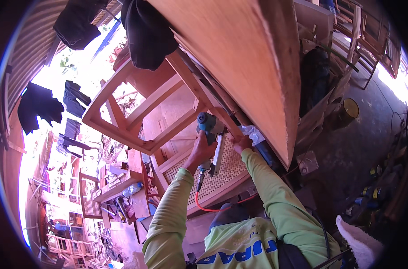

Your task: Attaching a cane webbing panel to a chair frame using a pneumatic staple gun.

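My left hand is wrapped round the grip of a teal and grey pneumatic nail gun. Its nose end is against or close to a rail of the wooden chair frame; the exact contact is hidden. An orange air hose runs from the bottom of the handle. To the right of the tool, my right hand is closed on the frame's rail beside the woven cane panel. Its fingertips are partly hidden. The frame lies tilted, its curved end toward the upper left.
A large wooden panel rises close by on the right. Dark cloths hang overhead. At left are a wooden stand with a plastic bottle and another cane-panelled frame. Tins stand on the floor at right.
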A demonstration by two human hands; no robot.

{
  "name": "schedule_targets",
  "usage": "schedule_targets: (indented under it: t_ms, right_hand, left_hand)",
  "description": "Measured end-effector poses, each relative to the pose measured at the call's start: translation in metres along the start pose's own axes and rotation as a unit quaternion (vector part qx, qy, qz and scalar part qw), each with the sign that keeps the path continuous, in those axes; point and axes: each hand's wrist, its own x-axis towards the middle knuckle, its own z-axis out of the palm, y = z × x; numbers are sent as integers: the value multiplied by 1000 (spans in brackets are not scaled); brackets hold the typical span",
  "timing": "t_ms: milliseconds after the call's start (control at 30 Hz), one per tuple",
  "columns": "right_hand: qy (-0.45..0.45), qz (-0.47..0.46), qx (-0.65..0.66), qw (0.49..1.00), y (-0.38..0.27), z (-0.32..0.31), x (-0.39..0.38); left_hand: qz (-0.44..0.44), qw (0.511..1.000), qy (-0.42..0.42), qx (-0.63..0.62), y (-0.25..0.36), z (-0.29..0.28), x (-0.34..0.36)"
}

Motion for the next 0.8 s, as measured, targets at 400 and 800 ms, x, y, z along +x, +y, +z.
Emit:
schedule_targets:
  t_ms: [400,800]
  right_hand:
    - [49,90,-161,982,3,13,15]
    - [-29,108,-47,993,-18,-4,9]
  left_hand:
    - [-77,943,101,-308,-43,-59,-127]
    - [-171,912,-13,-373,-160,-57,-158]
